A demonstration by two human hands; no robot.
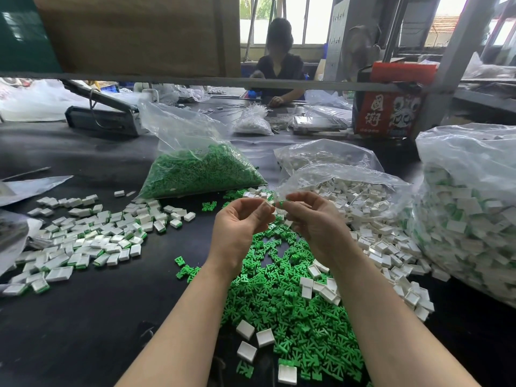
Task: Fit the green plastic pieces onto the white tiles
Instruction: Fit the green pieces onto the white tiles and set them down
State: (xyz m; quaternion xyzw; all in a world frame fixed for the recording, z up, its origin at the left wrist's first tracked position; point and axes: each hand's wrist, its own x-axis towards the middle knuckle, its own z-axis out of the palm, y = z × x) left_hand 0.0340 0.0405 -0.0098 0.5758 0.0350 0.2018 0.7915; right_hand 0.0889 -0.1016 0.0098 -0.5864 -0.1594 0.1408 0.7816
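Note:
Both hands are raised above the black table, fingertips nearly meeting. My left hand [241,223] pinches a small white tile [268,205] between thumb and fingers. My right hand [312,216] pinches a green plastic piece [280,203] right beside that tile. Below my arms lies a heap of loose green pieces [290,311] with a few white tiles [245,329] scattered on it. A spread of white tiles with green fitted on them [92,238] covers the table at the left. Loose white tiles [385,247] spill from a bag at the right.
A clear bag of green pieces [195,169] stands behind my hands. Clear bags of white tiles [349,188] and of fitted tiles [474,213] fill the right. A red carton [388,107] and a heat sealer [103,115] stand at the back. A person [279,62] sits across.

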